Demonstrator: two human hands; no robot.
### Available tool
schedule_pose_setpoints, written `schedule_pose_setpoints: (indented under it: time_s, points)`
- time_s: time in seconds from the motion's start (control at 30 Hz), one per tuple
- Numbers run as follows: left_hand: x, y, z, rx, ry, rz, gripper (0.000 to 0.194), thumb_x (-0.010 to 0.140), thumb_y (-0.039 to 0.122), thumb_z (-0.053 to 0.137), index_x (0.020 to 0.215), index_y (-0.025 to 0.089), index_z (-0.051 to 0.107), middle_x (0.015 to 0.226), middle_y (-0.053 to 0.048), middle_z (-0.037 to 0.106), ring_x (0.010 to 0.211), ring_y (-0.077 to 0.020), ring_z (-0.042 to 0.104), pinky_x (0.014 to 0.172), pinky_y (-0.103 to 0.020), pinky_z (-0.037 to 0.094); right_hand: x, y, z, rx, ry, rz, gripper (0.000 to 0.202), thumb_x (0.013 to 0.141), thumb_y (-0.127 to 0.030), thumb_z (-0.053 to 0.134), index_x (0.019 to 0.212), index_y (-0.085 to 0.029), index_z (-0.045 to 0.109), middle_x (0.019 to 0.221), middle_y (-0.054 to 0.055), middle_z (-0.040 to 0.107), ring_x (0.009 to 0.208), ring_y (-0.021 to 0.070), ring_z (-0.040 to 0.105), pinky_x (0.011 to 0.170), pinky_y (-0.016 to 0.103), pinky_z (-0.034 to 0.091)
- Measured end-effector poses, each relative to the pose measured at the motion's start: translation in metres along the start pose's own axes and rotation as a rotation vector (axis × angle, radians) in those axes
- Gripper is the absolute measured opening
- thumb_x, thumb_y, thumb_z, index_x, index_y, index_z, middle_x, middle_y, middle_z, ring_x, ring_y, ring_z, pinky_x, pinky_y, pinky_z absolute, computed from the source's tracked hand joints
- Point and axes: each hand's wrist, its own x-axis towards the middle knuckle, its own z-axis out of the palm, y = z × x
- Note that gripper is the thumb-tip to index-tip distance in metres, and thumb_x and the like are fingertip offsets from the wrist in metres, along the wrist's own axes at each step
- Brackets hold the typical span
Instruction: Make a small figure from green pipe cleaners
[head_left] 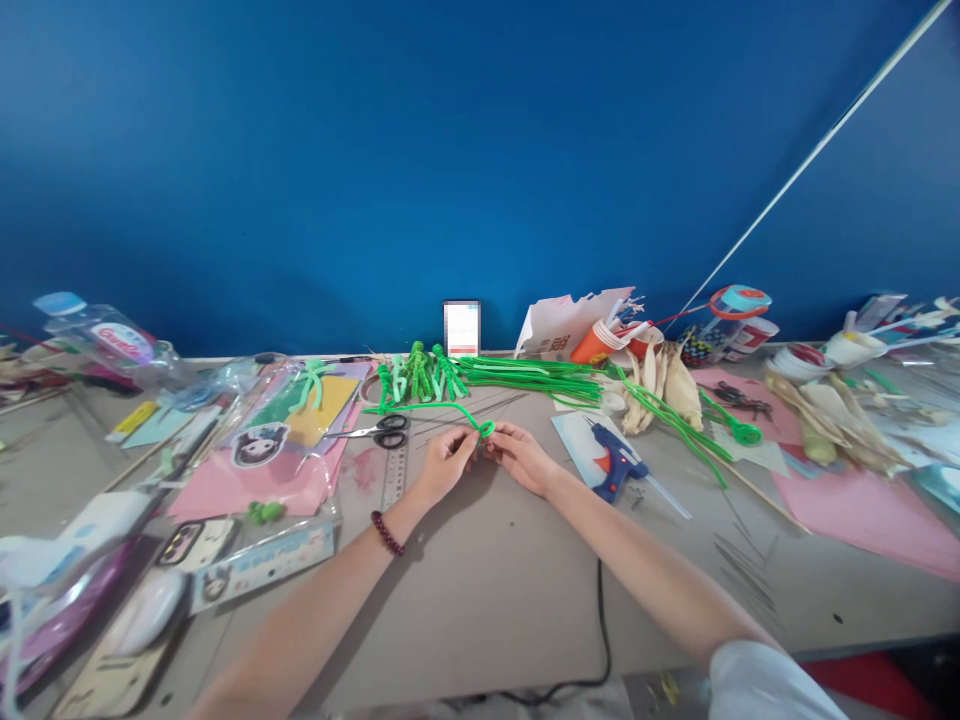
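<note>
Over the middle of the table, my left hand (pixel 448 460) and my right hand (pixel 523 458) meet at the fingertips. Both pinch a bright green pipe cleaner (pixel 442 406), its near end curled into a small loop between them. The free end stretches away to the left, toward the scissors (pixel 386 433). Beyond my hands lies a bundle of green pipe cleaners (pixel 532 376). Several twisted green pipe-cleaner figures (pixel 420 372) stand to the left of that bundle. The exact fingertip contact is partly hidden by my fingers.
A blue hot glue gun (pixel 619 460) lies right of my hands, its black cord (pixel 602 620) running near the front edge. A phone (pixel 461 328) leans on the blue wall. Pink paper (pixel 247 485) and plastic packaging lie left; corn husks (pixel 664 390) and orange cups (pixel 596 343) are right.
</note>
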Motion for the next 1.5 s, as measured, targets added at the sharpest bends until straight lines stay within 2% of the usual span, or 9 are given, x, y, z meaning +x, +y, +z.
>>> schedule_pose_setpoints:
  time_s: [0.13,0.3,0.5,0.67,0.93,1.2,1.5]
  points:
    - [-0.002,0.003,0.0,0.081,-0.008,0.054,0.031,0.086,0.04,0.046,0.07,0.015,0.057,0.058,0.001,0.053,0.051,-0.0098,0.047,0.049,-0.022,0.038,0.0,0.0,0.001,-0.003,0.006,-0.011,0.018,0.06,-0.024,0.079,0.072,-0.019,0.066,0.068,-0.002,0.063,0.062,0.0093,0.054,0.071,0.026,0.045]
    - [-0.005,0.01,0.001,0.282,0.041,0.191,0.02,0.084,0.032,0.05,0.083,0.016,0.062,0.078,-0.005,0.065,0.071,-0.0152,0.057,0.06,-0.023,0.043,-0.001,-0.001,0.002,0.039,0.005,-0.022,0.018,0.062,-0.023,0.076,0.076,-0.02,0.065,0.071,-0.002,0.063,0.065,0.0104,0.056,0.072,0.027,0.045]
    - [-0.006,0.008,0.001,0.397,0.123,0.242,0.021,0.086,0.03,0.047,0.079,0.017,0.062,0.077,-0.004,0.065,0.073,-0.0152,0.058,0.063,-0.024,0.043,-0.003,-0.001,0.003,0.051,-0.017,-0.052,0.018,0.065,-0.025,0.075,0.073,-0.02,0.06,0.067,-0.003,0.059,0.063,0.01,0.054,0.069,0.026,0.044]
    - [-0.007,0.007,0.001,0.416,0.14,0.246,0.02,0.086,0.029,0.046,0.079,0.018,0.062,0.076,-0.004,0.063,0.073,-0.0144,0.056,0.062,-0.023,0.044,-0.002,0.004,0.004,-0.005,0.055,-0.087,0.022,0.062,-0.025,0.078,0.076,-0.019,0.062,0.068,-0.004,0.059,0.06,0.0083,0.052,0.065,0.024,0.042]
    - [-0.006,0.008,0.0,0.403,0.106,0.226,0.019,0.085,0.027,0.046,0.078,0.017,0.061,0.077,-0.004,0.062,0.074,-0.0149,0.056,0.054,-0.02,0.04,-0.002,0.006,0.005,-0.028,0.113,-0.103,0.02,0.062,-0.028,0.077,0.072,-0.019,0.063,0.061,-0.004,0.057,0.057,0.0085,0.05,0.062,0.024,0.042]
    - [-0.006,0.01,0.001,0.362,0.077,0.21,0.02,0.085,0.028,0.047,0.075,0.016,0.06,0.072,-0.004,0.06,0.069,-0.0141,0.053,0.05,-0.02,0.037,-0.002,0.007,0.008,-0.04,0.155,-0.13,0.024,0.058,-0.028,0.078,0.072,-0.019,0.061,0.066,-0.004,0.058,0.056,0.008,0.05,0.061,0.024,0.042]
    - [0.0,0.005,-0.002,0.026,-0.034,0.032,0.029,0.083,0.04,0.05,0.071,0.015,0.057,0.059,0.001,0.051,0.051,-0.0092,0.045,0.048,-0.021,0.037,-0.002,0.009,0.009,-0.099,0.146,-0.164,0.026,0.06,-0.032,0.078,0.075,-0.021,0.06,0.067,-0.005,0.058,0.054,0.0084,0.05,0.059,0.025,0.041]
